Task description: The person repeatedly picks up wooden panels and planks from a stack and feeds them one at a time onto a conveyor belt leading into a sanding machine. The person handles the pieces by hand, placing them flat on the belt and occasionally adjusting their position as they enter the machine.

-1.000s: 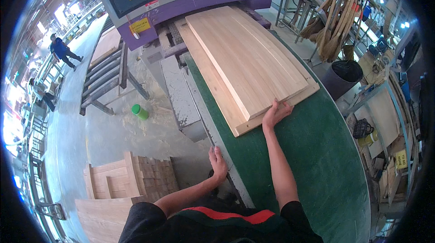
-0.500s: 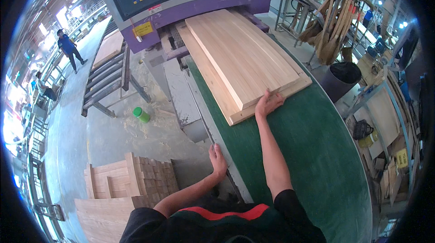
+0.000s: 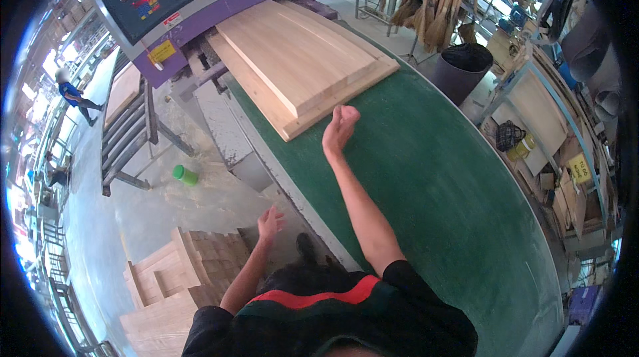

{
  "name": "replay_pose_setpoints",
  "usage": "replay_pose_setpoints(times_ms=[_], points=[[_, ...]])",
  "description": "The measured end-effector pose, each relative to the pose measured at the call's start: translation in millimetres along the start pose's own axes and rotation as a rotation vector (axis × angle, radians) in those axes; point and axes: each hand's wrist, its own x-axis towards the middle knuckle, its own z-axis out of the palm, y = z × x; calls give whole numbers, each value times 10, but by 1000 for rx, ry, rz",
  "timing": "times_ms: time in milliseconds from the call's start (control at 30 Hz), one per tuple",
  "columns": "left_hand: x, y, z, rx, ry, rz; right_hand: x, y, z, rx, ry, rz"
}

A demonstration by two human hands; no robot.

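Boards (image 3: 299, 57) now beyond right hand (image 3: 339, 127) (apart)

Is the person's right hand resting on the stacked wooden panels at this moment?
No. The right hand is lifted over the green conveyor belt, just clear of the near edge of the wooden panels.

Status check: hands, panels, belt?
Both hands empty: right hand open just short of the stacked wood panels, left hand off the belt edge. Panels at machine mouth. Green belt unobstructed.
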Motion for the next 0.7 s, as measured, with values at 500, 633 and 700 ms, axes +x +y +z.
replay_pose_setpoints(times_ms=[500, 633, 700], points=[[-592, -1496, -2025, 1247, -257, -154, -1160, -303, -117, 300, -135, 491], [-749, -1494, -2022, 843, 96, -294, -1320, -274, -41, 237, -163, 464], [-738, -1610, -2063, 762, 139, -233, -1368, -396, 45, 276, -140, 483]])
